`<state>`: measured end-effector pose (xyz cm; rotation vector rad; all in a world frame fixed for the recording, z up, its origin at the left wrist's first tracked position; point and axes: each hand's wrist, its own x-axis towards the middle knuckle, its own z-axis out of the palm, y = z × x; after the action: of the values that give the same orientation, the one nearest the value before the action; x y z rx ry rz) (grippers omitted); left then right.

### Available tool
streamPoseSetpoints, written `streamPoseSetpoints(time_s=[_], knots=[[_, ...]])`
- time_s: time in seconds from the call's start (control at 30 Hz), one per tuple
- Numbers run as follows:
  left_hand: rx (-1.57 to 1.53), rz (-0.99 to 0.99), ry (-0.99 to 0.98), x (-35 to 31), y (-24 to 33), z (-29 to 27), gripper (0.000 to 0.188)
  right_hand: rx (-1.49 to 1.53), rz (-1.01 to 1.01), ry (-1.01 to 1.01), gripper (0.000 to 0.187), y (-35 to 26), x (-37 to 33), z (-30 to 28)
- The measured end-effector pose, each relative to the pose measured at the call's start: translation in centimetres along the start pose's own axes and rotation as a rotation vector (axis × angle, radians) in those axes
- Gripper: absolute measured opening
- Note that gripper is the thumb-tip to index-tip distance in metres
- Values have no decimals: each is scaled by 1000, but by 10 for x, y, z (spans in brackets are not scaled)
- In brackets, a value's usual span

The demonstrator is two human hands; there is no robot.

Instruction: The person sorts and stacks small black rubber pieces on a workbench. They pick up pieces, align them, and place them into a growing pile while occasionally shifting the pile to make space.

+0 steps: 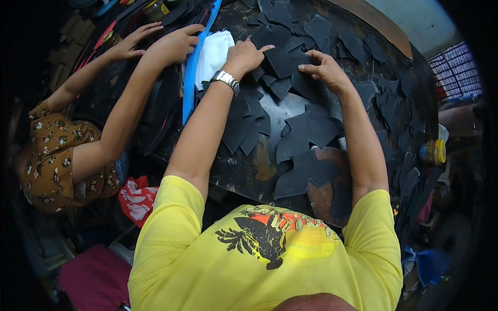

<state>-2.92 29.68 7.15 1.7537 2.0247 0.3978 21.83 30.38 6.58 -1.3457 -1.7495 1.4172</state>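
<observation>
My left hand (244, 58), with a metal watch (225, 82) on its wrist, is at the left edge of an overlapping pile of black cut-out pieces. Its thumb points right across the pile; the other fingers curl down and are partly hidden among the pieces. A flat, angular black cut piece (284, 63) lies between my hands. My right hand (324, 71) pinches this piece's right edge between thumb and forefinger. Nearer to me, notched black pieces (306, 173) lie overlapped on the dark table (228, 179). Against my left hand lies a folded white cloth (213, 54).
A blue strip (191, 85) runs along the left of the white cloth. Beyond it a co-worker's hands (174, 45) are over stacked dark pieces. A yellow-lidded jar (433, 152) stands at the table's right edge. More black pieces (391, 106) spread along the right side.
</observation>
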Motion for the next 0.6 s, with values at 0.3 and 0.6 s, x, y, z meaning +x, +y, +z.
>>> streamPoseSetpoints(time_s=[0.3, 0.6], knots=[[-374, 74, -43, 23, -19, 27, 94, 213, 41, 99, 30, 7, -10, 8], [-699, 162, 47, 2, -13, 38, 89, 225, 10, 90, 29, 10, -17, 26]])
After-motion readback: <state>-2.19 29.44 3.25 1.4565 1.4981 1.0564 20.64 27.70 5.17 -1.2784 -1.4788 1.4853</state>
